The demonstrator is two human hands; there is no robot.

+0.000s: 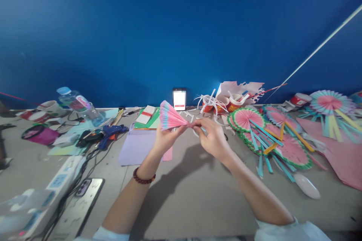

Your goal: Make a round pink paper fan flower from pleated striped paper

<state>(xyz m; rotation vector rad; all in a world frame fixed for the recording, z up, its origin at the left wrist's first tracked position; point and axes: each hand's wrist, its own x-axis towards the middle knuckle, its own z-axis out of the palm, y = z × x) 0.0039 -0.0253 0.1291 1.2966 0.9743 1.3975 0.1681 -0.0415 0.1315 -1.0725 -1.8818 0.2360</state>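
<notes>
A pleated paper fan in pink and light blue is held up over the middle of the table. My left hand, with a beaded bracelet on its wrist, grips the fan from below near its spread side. The fingers of my right hand pinch its narrow gathered end. Both hands are closed, and the fan opens out toward the left. Below and behind my left hand lie lilac paper sheets and a green sheet stack with a small white box on it.
Finished paper fans with strip tails cover the right side, near a white spoon-like object. A lit phone stands against the blue wall. At left are a blue glue gun, a tilted bottle, a power strip and another phone.
</notes>
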